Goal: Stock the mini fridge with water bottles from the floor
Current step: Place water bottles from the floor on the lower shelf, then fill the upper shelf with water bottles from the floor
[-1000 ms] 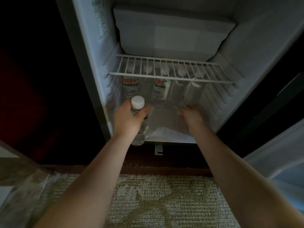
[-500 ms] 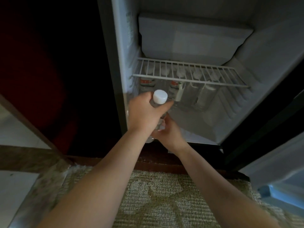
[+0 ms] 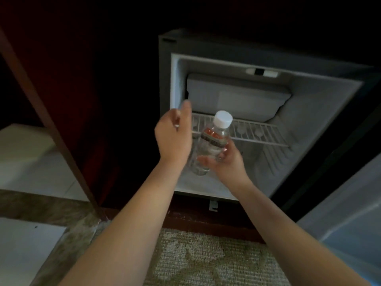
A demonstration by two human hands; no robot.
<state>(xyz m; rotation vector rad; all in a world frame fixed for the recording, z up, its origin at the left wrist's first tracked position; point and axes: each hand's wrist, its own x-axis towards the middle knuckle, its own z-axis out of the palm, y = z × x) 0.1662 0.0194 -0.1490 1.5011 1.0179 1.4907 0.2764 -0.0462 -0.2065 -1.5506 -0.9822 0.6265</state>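
Gripping a capped water bottle [image 3: 210, 147] round its lower body, the right hand [image 3: 226, 162] holds it before the open mini fridge [image 3: 321, 104]. The left hand [image 3: 173, 139] hovers beside, loosely open, empty. Likely placing: next, stand it below the wire shelf [image 3: 259, 133].

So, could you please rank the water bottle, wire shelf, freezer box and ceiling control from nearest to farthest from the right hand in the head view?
1. water bottle: gripped by the right hand.
2. wire shelf: just behind the bottle.
3. freezer box: above the shelf, at the back.
4. ceiling control: highest up, farthest.
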